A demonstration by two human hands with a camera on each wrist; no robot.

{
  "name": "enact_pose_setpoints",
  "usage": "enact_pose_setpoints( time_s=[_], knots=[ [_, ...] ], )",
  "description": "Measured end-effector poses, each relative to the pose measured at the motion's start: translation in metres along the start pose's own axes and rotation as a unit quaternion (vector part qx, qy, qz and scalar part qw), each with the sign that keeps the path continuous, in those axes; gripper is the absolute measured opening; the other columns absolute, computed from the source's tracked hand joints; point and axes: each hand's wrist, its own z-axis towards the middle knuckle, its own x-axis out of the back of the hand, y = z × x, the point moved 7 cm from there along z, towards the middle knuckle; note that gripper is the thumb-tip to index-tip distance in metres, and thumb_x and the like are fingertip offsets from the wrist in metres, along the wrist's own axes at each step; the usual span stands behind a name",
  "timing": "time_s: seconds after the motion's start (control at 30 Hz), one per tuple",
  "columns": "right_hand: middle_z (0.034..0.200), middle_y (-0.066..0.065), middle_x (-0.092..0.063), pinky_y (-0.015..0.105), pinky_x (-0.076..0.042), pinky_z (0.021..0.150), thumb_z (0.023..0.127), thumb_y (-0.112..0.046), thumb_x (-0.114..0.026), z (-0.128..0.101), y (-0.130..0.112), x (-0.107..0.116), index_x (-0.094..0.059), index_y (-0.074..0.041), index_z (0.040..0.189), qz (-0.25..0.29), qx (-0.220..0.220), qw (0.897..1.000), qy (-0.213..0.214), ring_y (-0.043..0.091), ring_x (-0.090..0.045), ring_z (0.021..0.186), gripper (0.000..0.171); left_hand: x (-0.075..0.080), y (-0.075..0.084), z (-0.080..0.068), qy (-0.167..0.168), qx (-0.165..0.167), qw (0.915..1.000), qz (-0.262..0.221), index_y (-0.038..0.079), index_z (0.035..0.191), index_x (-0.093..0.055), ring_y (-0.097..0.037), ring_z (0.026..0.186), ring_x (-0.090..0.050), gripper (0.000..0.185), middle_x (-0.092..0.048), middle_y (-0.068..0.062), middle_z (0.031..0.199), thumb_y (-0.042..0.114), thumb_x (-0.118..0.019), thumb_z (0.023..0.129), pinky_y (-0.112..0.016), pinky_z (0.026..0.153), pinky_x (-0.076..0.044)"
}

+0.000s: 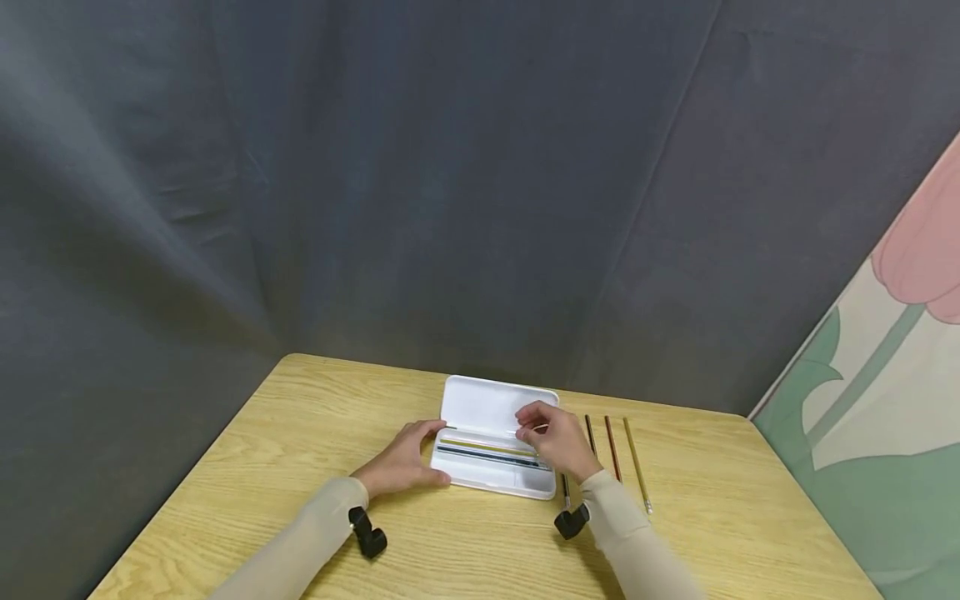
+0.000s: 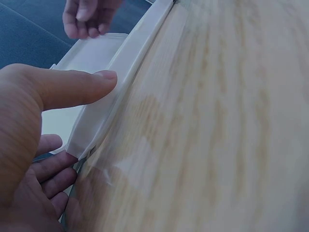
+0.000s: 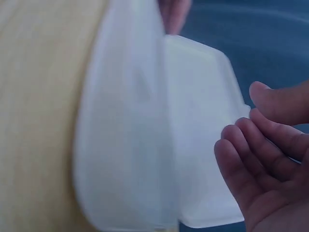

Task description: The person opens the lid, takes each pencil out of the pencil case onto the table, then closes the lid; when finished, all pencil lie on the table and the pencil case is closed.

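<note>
A white pencil case point(image 1: 495, 482) lies on the table with its lid point(image 1: 487, 404) tipped back. Inside are a yellow pencil point(image 1: 480, 447) and dark pencils point(image 1: 487, 457), lying lengthwise. My left hand point(image 1: 401, 462) holds the case's left end, its thumb along the front wall and its fingers at the back corner and end. Over the right part of the case hovers my right hand point(image 1: 561, 439), fingers bent and thumb close to the index finger. No object shows between those fingers in the right wrist view, where the case interior is blurred.
Right of the case lie a dark pencil point(image 1: 589, 429), a reddish-brown pencil point(image 1: 612, 442) and a yellow pencil point(image 1: 636, 458). Another dark pencil point(image 1: 566, 487) shows partly beside the right wrist. A grey curtain point(image 1: 465, 208) hangs behind the wooden table point(image 1: 480, 558).
</note>
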Motion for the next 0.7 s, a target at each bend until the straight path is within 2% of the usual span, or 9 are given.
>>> enact_pose_setpoints(
  time_s=[0.13,0.3,0.5,0.7],
  knots=[
    [0.087,-0.006,-0.066,0.020,-0.052,0.071,0.081,-0.013,-0.072,-0.003,0.007,-0.018,-0.067,-0.016,0.096,-0.039,-0.011,0.998,-0.048,0.006,-0.062,0.078,0.017,0.000,0.000,0.000,-0.002,0.002,1.0000,-0.003,0.024,0.142,-0.036,-0.025,0.136,-0.033,0.097,-0.036,-0.002,0.145,0.058,-0.079,0.062,-0.051,0.109,-0.031],
    [0.089,-0.006,-0.065,0.022,-0.050,0.070,0.080,-0.012,-0.073,-0.009,0.012,-0.029,-0.066,-0.016,0.098,-0.062,-0.026,0.994,-0.090,0.007,-0.061,0.080,0.019,0.000,0.000,-0.001,-0.005,0.004,1.0000,0.000,0.022,0.143,-0.036,-0.026,0.136,-0.032,0.097,-0.035,-0.003,0.146,0.056,-0.079,0.063,-0.052,0.109,-0.031],
    [0.086,-0.008,-0.067,0.019,-0.051,0.069,0.080,-0.011,-0.072,-0.010,0.008,-0.037,-0.067,-0.020,0.095,-0.083,0.019,0.990,-0.114,0.003,-0.061,0.078,0.018,0.000,-0.001,0.000,0.000,0.001,1.0000,-0.001,0.023,0.143,-0.036,-0.025,0.136,-0.032,0.096,-0.036,-0.002,0.146,0.055,-0.079,0.064,-0.051,0.109,-0.031],
    [0.085,-0.008,-0.068,0.019,-0.051,0.069,0.080,-0.008,-0.071,-0.012,0.009,-0.040,-0.067,-0.020,0.093,-0.084,0.021,0.989,-0.117,0.002,-0.062,0.078,0.018,0.000,0.001,0.000,-0.002,-0.004,1.0000,-0.009,0.020,0.142,-0.037,-0.026,0.136,-0.033,0.095,-0.037,-0.003,0.145,0.053,-0.080,0.064,-0.052,0.109,-0.031]
  ],
)
